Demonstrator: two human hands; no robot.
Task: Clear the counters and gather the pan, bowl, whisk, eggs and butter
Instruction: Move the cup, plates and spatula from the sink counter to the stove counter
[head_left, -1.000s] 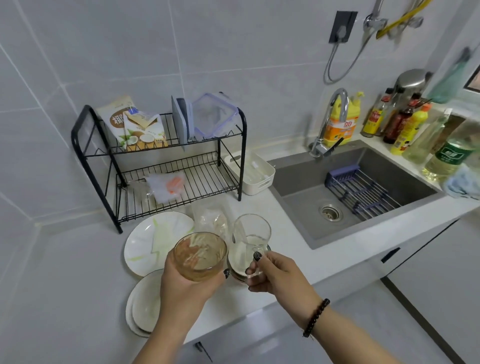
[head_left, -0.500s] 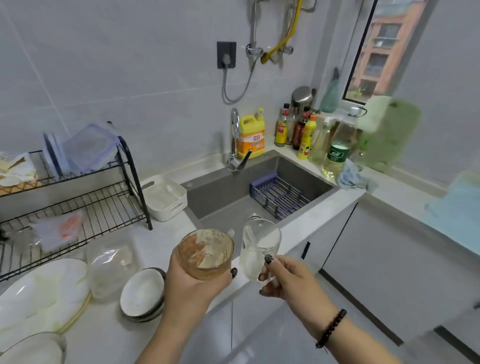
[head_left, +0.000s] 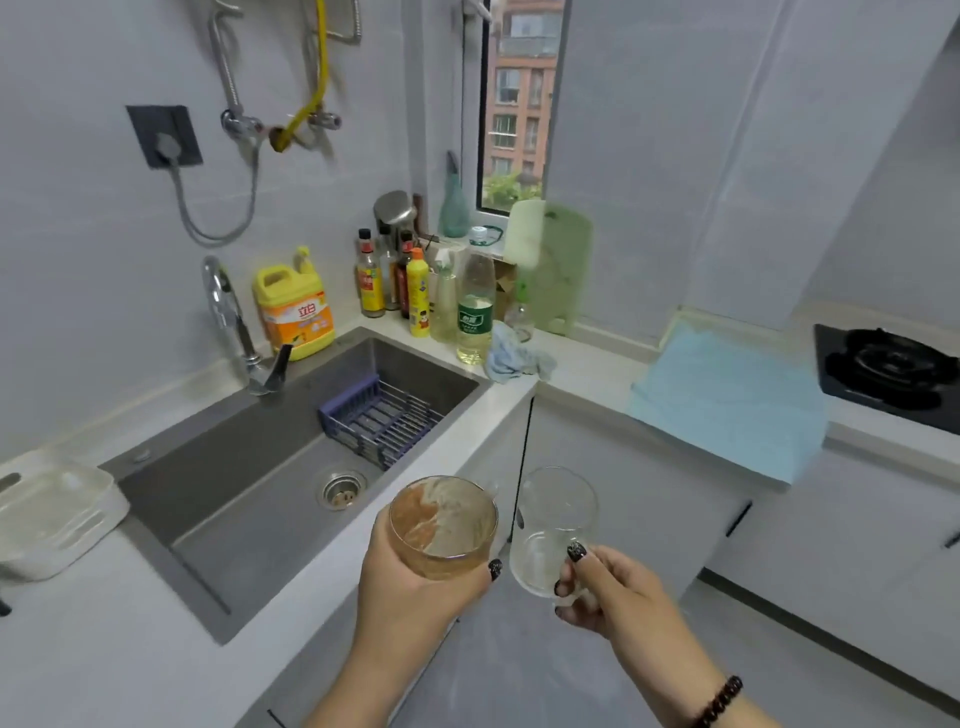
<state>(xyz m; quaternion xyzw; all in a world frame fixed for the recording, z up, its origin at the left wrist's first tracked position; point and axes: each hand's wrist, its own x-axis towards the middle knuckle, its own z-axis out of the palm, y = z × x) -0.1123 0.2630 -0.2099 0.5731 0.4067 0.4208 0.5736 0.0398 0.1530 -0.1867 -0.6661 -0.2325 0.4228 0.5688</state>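
Both forearms are bare, no sleeves are seen. The left hand (head_left: 410, 597) and the right hand (head_left: 610, 597) have dark polished nails with small pale marks. On the right wrist sits a bracelet (head_left: 719, 701) of dark round beads.

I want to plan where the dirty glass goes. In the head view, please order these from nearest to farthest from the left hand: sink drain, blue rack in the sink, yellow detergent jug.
From the left hand:
1. Sink drain, just up and left, on the sink floor.
2. Blue rack, beyond the drain, at the sink's far right.
3. Yellow detergent jug, on the counter behind the sink, beside the tap.
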